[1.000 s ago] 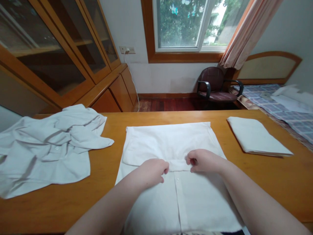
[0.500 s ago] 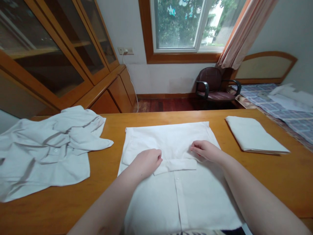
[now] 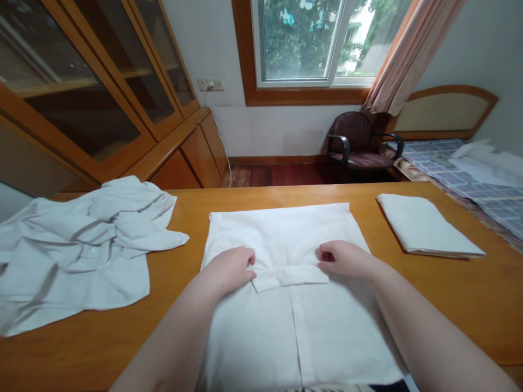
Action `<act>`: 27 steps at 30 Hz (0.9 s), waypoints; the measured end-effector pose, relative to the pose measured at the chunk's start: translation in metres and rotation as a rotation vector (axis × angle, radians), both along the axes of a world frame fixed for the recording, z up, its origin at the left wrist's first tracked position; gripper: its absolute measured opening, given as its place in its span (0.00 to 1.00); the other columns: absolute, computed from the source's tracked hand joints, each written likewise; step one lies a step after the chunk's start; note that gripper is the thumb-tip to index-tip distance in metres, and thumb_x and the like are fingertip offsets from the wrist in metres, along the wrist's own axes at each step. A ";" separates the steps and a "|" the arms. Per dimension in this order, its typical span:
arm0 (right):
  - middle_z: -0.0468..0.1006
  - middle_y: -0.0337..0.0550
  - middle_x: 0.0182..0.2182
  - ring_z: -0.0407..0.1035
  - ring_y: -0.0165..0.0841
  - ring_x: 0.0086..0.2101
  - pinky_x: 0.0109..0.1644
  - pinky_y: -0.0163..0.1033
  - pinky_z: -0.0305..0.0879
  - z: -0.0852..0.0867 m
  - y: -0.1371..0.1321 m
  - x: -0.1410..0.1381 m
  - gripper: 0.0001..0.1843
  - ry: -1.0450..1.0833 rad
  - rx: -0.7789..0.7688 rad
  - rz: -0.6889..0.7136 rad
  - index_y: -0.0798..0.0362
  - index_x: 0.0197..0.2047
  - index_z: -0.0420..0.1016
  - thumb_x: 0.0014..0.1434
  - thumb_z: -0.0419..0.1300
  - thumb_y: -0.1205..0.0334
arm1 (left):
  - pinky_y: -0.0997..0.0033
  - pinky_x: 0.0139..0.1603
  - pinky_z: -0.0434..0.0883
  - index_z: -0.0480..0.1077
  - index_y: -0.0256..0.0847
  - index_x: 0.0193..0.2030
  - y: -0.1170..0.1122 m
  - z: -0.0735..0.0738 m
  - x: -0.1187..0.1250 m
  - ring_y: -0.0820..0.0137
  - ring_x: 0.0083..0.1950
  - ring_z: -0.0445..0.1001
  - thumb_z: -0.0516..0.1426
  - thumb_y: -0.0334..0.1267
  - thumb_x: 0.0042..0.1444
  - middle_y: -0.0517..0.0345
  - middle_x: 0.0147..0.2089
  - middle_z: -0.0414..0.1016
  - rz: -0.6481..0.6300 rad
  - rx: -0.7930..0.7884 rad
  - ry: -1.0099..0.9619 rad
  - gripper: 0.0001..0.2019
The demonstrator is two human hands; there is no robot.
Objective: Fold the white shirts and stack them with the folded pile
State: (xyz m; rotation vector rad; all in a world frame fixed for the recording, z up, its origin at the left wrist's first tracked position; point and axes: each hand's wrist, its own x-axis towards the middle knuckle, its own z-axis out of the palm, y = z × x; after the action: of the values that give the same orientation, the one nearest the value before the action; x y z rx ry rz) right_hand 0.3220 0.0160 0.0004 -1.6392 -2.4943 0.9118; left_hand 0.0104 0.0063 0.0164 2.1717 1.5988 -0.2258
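A white button-front shirt [image 3: 257,337] lies flat in front of me, its far part folded to a straight edge. Its collar [image 3: 290,276] is turned down across the middle, above the button placket. My left hand [image 3: 232,268] rests at the collar's left end, thumb and fingers apart, with the thumb touching the collar's corner. At the right end, my right hand [image 3: 343,259] touches the cloth with curled fingers and a gap between thumb and forefinger. Neither hand visibly grips the cloth; some fingertips are hidden.
A crumpled white shirt [image 3: 122,234] lies left on the wooden table [image 3: 180,305]. To the right is a folded white garment [image 3: 425,226]. Beyond the table stand a glass-door cabinet [image 3: 151,125], an armchair [image 3: 353,139] and a bed [image 3: 461,163].
My left hand has moved left to the collar's end, and its fingers have parted. My right hand has shifted slightly nearer to me, with thumb and forefinger opening. The shirt stays in place.
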 end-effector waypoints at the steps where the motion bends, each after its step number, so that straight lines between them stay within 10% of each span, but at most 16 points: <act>1: 0.74 0.38 0.25 0.63 0.30 0.25 0.28 0.33 0.53 0.000 0.000 0.000 0.08 -0.009 0.020 0.006 0.51 0.28 0.71 0.52 0.56 0.57 | 0.70 0.32 0.60 0.68 0.45 0.34 0.000 -0.001 0.001 0.68 0.36 0.70 0.57 0.39 0.47 0.59 0.37 0.74 -0.010 -0.003 -0.002 0.07; 11: 0.75 0.45 0.33 0.66 0.34 0.35 0.39 0.37 0.59 0.008 -0.009 -0.014 0.10 0.100 0.333 0.161 0.53 0.36 0.74 0.59 0.53 0.59 | 0.69 0.35 0.62 0.66 0.45 0.35 -0.004 -0.001 0.004 0.65 0.39 0.72 0.52 0.26 0.47 0.56 0.39 0.75 -0.019 0.020 0.098 0.11; 21: 0.75 0.48 0.44 0.68 0.37 0.44 0.49 0.43 0.60 0.011 -0.034 -0.061 0.14 0.143 0.302 0.410 0.52 0.46 0.74 0.61 0.53 0.60 | 0.70 0.35 0.62 0.69 0.45 0.37 0.003 -0.007 0.000 0.65 0.39 0.72 0.55 0.35 0.49 0.56 0.38 0.76 -0.025 0.001 0.038 0.07; 27: 0.52 0.53 0.65 0.49 0.43 0.62 0.64 0.52 0.43 -0.011 -0.060 -0.097 0.38 0.162 0.231 0.520 0.54 0.66 0.52 0.59 0.52 0.42 | 0.70 0.35 0.63 0.72 0.45 0.33 0.005 -0.004 0.001 0.65 0.37 0.73 0.53 0.34 0.49 0.55 0.35 0.77 -0.032 0.020 0.066 0.07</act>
State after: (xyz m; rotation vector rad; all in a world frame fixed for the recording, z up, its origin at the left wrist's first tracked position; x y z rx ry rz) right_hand 0.2250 -0.0441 -0.0104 -0.8274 -2.8214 0.7068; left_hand 0.0118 0.0110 0.0119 2.2279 1.6086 -0.2955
